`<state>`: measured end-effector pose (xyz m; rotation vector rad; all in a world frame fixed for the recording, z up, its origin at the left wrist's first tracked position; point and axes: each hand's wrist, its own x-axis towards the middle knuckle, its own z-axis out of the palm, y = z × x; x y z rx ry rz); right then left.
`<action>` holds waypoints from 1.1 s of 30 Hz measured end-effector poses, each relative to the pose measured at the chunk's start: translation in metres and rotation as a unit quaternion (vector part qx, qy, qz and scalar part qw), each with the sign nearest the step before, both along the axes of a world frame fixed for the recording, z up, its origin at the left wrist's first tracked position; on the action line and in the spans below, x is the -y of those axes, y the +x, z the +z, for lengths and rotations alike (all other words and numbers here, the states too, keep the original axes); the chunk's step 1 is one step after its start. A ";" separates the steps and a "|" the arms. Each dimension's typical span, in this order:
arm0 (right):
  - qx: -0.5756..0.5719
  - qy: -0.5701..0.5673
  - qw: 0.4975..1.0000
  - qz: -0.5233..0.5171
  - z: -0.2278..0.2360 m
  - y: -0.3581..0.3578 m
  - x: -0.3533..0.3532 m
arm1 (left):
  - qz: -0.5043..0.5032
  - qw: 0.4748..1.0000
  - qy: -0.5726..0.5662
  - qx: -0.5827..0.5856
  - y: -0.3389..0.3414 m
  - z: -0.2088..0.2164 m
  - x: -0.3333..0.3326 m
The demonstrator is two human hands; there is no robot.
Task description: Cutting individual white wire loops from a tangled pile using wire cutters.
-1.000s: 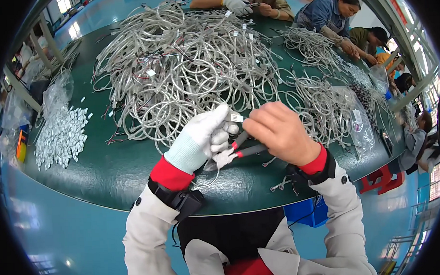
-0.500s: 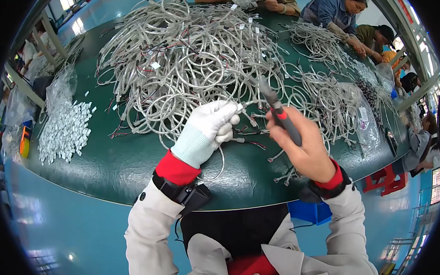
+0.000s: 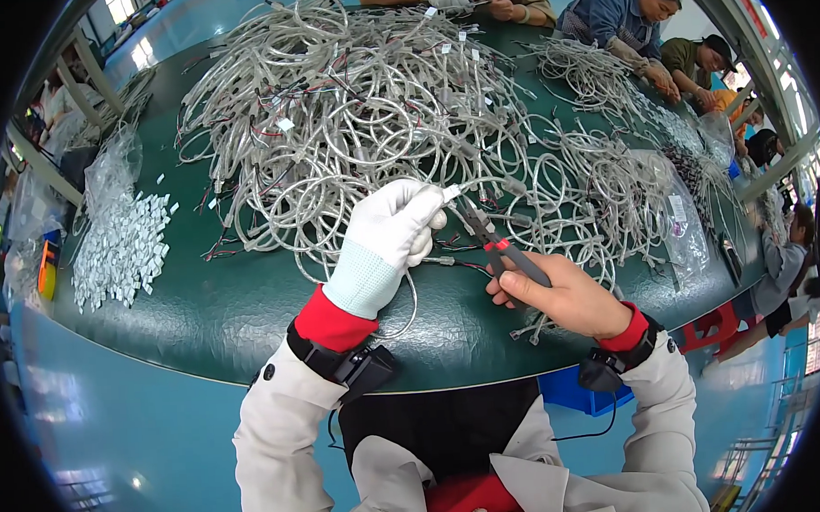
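Observation:
My left hand [image 3: 384,228], in a white glove with a pale green cuff, is closed on a clear-jacketed cable [image 3: 416,296]. A small white piece [image 3: 451,193] sticks out past its thumb and forefinger, at the cable. My bare right hand [image 3: 569,296] is wrapped round dark grey pliers [image 3: 487,238] with red bands near the pivot. The pliers' jaws point up and left, close to the white piece; whether they touch it I cannot tell. A large heap of silvery cables [image 3: 333,123] lies just beyond both hands.
Loose small white pieces [image 3: 125,252] are piled at the left beside a plastic bag [image 3: 113,162] and a yellow-orange tool [image 3: 47,269]. More cables [image 3: 598,195] lie at the right. Co-workers sit along the far right of the green table [image 3: 249,316]. A blue bin [image 3: 568,390] stands below its edge.
My right hand has lowered and turned the pliers from upright to slanting left, and their handles now show spread apart. My left hand stays almost in place with the cable.

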<state>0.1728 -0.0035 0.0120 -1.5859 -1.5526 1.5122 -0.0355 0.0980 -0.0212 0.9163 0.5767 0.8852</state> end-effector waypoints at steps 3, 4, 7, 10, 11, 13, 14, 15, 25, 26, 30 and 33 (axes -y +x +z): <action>0.011 -0.005 1.000 0.007 0.000 0.000 -0.002 | 0.008 1.000 0.005 -0.013 0.000 0.002 0.000; 0.017 -0.006 1.000 0.010 0.001 0.000 -0.003 | 0.008 1.000 0.005 -0.013 0.000 0.002 0.000; 0.013 -0.003 1.000 0.008 0.002 0.001 -0.003 | 0.015 0.999 0.023 -0.026 0.001 0.002 0.001; 0.009 0.004 1.000 0.008 0.001 0.002 -0.004 | 0.010 0.999 0.031 -0.041 0.000 0.004 0.002; 0.008 0.010 1.000 0.010 0.001 0.002 -0.005 | 0.009 0.998 0.035 -0.048 0.000 0.005 0.003; 0.006 0.016 1.000 0.011 0.001 0.002 -0.006 | 0.009 0.998 0.034 -0.052 0.000 0.006 0.003; 0.009 0.017 1.000 0.011 0.001 0.002 -0.006 | 0.009 0.998 0.033 -0.055 0.000 0.006 0.003; 0.013 0.019 1.000 0.012 0.001 0.002 -0.006 | 0.009 0.998 0.032 -0.058 0.001 0.005 0.003; 0.020 0.028 0.999 0.013 0.003 0.000 -0.008 | 0.010 0.998 0.042 -0.052 0.000 0.006 0.004; 0.027 0.032 0.999 0.016 0.003 0.000 -0.009 | 0.010 0.998 0.042 -0.053 0.000 0.006 0.004; 0.049 0.046 0.997 0.025 0.005 -0.001 -0.009 | 0.009 0.998 0.039 -0.048 0.000 0.004 0.003; 0.068 0.057 0.996 0.032 0.005 -0.003 -0.010 | 0.010 0.998 0.041 -0.047 -0.001 0.004 0.003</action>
